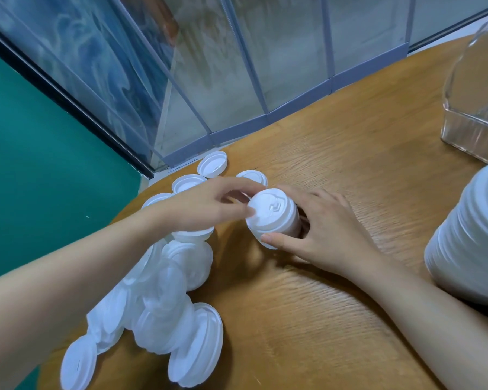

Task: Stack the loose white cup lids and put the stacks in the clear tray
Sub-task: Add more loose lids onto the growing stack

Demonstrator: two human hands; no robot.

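Head view shows my right hand (319,229) curled round a short lid stack (273,218) mid-table, left hand (206,205) pinching its top lid square; next, more loose lids (164,294), then the clear tray (473,114).

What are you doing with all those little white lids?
A person is stacking white cup lids on a wooden table. The right hand grips a short stack of lids, and the left hand fingers its top. Many loose lids lie heaped at the left. A tall finished stack lies at the right edge, not yet in the clear tray, which shows no lids in the part in view.
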